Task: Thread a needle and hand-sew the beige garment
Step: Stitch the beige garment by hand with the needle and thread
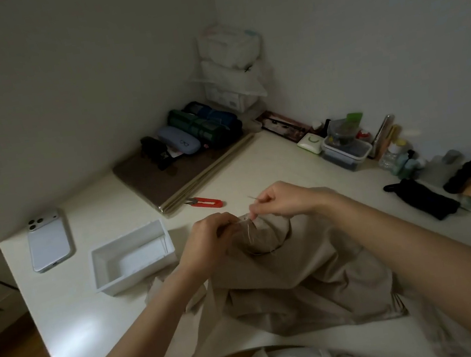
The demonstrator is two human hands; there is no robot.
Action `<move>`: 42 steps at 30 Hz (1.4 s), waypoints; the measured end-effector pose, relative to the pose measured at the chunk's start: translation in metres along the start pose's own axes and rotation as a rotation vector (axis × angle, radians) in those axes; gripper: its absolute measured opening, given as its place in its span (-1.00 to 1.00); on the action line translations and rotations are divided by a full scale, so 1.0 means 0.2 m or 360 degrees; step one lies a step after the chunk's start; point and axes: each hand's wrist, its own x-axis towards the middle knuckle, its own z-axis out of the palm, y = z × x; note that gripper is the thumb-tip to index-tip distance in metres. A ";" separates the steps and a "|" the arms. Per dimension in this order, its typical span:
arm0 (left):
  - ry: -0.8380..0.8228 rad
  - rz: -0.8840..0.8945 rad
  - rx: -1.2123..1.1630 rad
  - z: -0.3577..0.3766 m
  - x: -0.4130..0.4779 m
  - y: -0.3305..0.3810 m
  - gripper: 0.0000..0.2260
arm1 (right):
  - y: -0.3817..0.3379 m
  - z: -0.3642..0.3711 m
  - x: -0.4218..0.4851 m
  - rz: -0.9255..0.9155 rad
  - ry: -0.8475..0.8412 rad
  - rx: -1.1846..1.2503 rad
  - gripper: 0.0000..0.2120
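Beige garment [288, 268] lies bunched at frame centre; left hand [207, 241] grasps its raised fold, right hand [281, 202] pinches the needle [252, 198] above it.

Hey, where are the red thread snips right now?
In the head view, slightly left of centre, the red thread snips lie on the white table, just beyond the left hand and beside the near corner of the brown board.
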 end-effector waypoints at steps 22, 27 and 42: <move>0.0051 -0.0064 0.0075 0.00 0.03 -0.07 -0.86 | -0.04 0.03 0.05 0.0009 0.0048 -0.0402 -0.58; 0.0046 -0.0073 0.0073 0.00 0.03 -0.07 -0.85 | -0.02 -0.01 0.01 -0.0059 -0.0100 -0.0436 -0.81; -0.0295 0.0117 0.0084 0.08 0.01 -0.03 -0.83 | -0.10 -0.10 0.08 -0.0277 0.0507 0.1371 -0.71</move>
